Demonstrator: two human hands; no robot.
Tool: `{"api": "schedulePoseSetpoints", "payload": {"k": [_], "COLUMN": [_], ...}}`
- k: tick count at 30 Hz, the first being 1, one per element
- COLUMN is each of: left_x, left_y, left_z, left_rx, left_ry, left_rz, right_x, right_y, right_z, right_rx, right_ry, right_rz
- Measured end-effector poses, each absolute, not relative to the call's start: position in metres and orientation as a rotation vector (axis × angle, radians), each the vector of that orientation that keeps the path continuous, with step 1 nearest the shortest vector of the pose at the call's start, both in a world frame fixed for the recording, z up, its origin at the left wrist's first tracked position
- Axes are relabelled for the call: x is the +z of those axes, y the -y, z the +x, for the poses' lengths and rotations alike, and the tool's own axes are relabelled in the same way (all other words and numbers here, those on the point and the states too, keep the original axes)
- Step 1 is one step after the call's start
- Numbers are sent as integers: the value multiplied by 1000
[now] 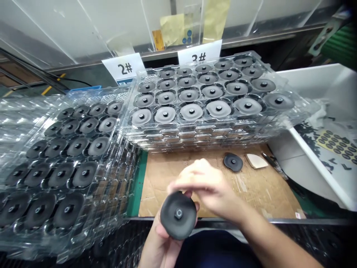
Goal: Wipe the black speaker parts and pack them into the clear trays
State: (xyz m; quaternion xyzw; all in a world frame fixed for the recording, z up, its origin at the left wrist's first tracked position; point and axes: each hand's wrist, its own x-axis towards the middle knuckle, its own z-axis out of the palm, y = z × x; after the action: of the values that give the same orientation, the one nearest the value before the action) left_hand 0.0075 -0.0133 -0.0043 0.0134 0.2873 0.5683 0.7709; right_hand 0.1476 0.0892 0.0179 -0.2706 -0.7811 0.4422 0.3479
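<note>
My left hand (pixel 167 243) holds a round black disc (pixel 182 227) with a small raised hub, low in the middle, with fingers and thumb around its rim. Over the disc's upper edge is my right hand (pixel 203 182), blurred by motion, its fingers pointing left; whether it grips anything cannot be made out. Another black disc (pixel 233 162) lies on the cardboard (pixel 161 175), beside a cream-coloured pad (pixel 256 161).
Stacked clear trays (pixel 178 126) of black discs stand behind the cardboard, and more trays (pixel 107 186) stand at the left. At the right, a white bin (pixel 315 160) contains small black parts and a yellow sticker sheet (pixel 336 145). A dark tool (pixel 275 165) lies near the pad.
</note>
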Motion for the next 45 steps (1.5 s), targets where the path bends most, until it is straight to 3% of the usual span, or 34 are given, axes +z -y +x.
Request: {"api": "schedulePoseSetpoints", "payload": {"k": [3,9,17,21,27,37,45], "left_x": [-6,-10,0,-7,-17,-10,-3], "left_y": [18,16,8,5,5,10,10], "left_z": [0,1,6,6,8,2,2], "left_rx": [1227,1205,1232,1411,1275,1092,906], "left_ry": [-525,-411,-589,-975,-1210,-1202,-1086], "left_rz": [67,63,158,782,1453,1490,1353], "right_x": [-20,-86,-44,-35,-13,12,21], "right_y": [-92,-63,-58,-52,-33,-43,-48], "right_z": [158,171,180,188,195,183,183], "right_rx": [1167,1128,1289,1321,1291,2046,2208], "right_ry": [1858,1784,1637,1611,1645,1432,1358], "right_rz": [-1079,-1311,-1291,-1300,-1025,-891,-806]}}
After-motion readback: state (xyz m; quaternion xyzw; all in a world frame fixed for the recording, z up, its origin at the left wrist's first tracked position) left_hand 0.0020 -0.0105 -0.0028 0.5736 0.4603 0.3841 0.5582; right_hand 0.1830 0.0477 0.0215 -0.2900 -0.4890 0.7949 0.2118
